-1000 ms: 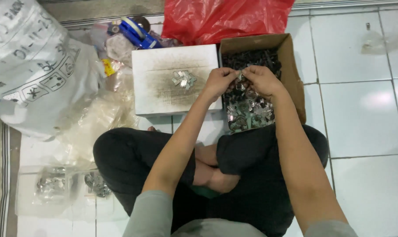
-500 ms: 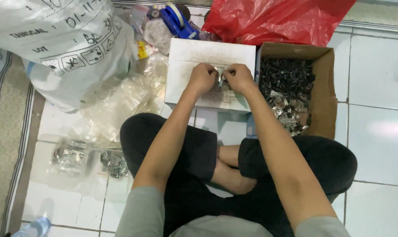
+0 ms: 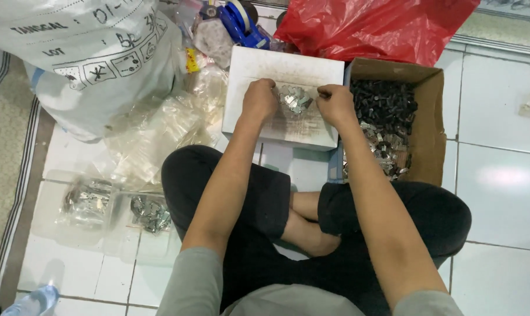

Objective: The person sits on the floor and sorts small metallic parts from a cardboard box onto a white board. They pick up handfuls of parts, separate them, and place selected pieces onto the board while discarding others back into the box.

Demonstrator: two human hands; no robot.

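So I've got a little heap of small shiny metal pieces (image 3: 294, 99) sitting on the white box (image 3: 288, 70) in front of me. They're flat, silvery bits, all jumbled and overlapping, no order to them at all. The pile sits roughly mid-box, right between my two fists, touching both. The box itself is flat and lies with its long side across, its top smudged grey around the pile. Just beside it on my right is the brown cardboard box (image 3: 431, 111), open on top, holding more of the same: dark ones packed at the far end, shinier silvery ones loose toward my knee. Too small to make out their exact shape.
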